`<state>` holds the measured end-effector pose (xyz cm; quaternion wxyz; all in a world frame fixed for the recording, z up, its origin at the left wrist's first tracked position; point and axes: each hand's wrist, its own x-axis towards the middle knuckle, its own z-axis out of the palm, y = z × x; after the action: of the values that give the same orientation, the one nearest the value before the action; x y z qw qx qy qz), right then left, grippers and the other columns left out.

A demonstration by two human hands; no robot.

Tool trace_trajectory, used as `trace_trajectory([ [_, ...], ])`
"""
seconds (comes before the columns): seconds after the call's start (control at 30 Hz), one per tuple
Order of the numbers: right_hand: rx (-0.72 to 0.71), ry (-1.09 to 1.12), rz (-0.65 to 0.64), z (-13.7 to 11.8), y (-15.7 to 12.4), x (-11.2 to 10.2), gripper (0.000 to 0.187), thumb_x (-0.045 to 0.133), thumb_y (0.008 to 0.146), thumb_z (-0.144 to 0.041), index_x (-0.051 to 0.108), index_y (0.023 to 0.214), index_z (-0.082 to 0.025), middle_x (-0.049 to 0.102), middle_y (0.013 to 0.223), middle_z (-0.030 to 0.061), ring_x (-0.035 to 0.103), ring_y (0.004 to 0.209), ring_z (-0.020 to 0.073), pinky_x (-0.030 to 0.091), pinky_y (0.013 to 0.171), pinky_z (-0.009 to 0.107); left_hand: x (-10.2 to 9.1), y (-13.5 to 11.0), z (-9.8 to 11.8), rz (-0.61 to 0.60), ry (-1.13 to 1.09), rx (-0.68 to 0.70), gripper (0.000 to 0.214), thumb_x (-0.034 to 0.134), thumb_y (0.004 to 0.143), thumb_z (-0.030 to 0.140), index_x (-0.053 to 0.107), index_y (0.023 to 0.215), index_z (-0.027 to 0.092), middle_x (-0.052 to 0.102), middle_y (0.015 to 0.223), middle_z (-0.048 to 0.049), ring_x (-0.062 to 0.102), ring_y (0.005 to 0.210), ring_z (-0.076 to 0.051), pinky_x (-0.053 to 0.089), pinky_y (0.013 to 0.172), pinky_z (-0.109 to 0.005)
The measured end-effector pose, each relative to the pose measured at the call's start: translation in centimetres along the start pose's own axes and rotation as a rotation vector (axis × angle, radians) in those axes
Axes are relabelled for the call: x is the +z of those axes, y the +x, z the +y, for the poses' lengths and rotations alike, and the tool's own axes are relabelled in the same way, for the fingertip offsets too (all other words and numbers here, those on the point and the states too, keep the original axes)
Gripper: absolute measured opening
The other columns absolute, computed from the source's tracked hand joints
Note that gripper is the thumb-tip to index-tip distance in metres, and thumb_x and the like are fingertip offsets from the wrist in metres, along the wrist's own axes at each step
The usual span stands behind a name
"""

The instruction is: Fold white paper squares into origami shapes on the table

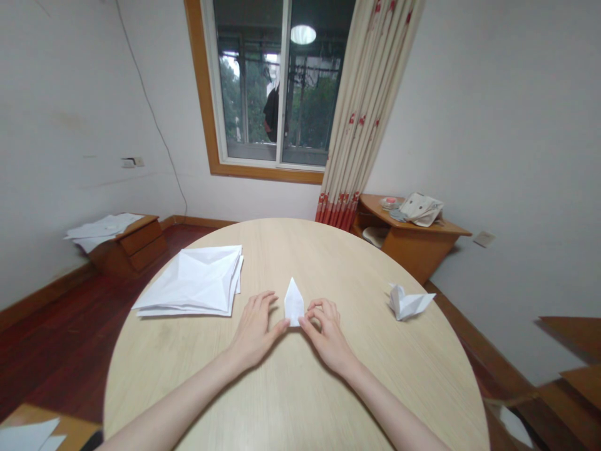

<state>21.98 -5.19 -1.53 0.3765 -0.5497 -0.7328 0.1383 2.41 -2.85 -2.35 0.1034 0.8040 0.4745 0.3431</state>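
A small piece of folded white paper (294, 305) lies on the round table with its pointed end away from me and a straight edge towards me. My left hand (256, 329) rests beside it, thumb tip on the lower left corner, the other fingers apart from the thumb. At the lower right corner, my right hand (328, 335) has thumb and index finger close together on the paper, with its other fingers curled. Farther right sits a folded paper figure (410, 303) with pointed ends.
A stack of creased white paper sheets (192, 282) lies on the left of the round wooden table (291, 401). Behind stand a low drawer cabinet (136, 244) with papers on it and a corner desk (408, 244) with a bag (421, 208). A curtain (361, 113) hangs by the window.
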Motion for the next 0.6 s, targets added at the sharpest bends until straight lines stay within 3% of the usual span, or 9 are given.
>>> trace_trajectory([
  [0.1,-0.022,0.005,-0.005,0.04,-0.03,-0.01,0.016,0.052,0.089,-0.034,0.056,0.078,-0.023,0.054,0.102,0.0056,0.047,0.105,0.0238,0.037,0.094,0.045,-0.15,0.03,0.25,-0.024,-0.058,-0.063,0.021,0.054,0.09,0.038,0.06,0.099,0.02,0.049,0.127,-0.0092,0.041,0.121,-0.029,0.034,0.102,-0.05],
  [0.17,-0.035,0.006,-0.003,0.12,-0.02,0.03,0.015,0.052,0.089,-0.032,0.056,0.078,-0.023,0.054,0.102,0.0055,0.047,0.105,0.0238,0.037,0.094,0.045,-0.24,0.06,0.43,-0.061,-0.09,-0.067,0.018,0.053,0.091,0.037,0.062,0.09,0.022,0.048,0.128,-0.0064,0.039,0.122,-0.029,0.031,0.102,-0.053],
  [0.6,-0.044,0.003,0.006,0.44,-0.11,0.2,0.012,0.054,0.089,-0.031,0.061,0.083,-0.024,0.055,0.107,0.0066,0.045,0.11,0.0254,0.035,0.097,0.047,-0.95,0.22,0.88,-0.072,-0.275,-0.048,0.021,0.056,0.089,0.035,0.066,0.074,0.023,0.049,0.127,-0.0044,0.038,0.123,-0.028,0.027,0.105,-0.053],
])
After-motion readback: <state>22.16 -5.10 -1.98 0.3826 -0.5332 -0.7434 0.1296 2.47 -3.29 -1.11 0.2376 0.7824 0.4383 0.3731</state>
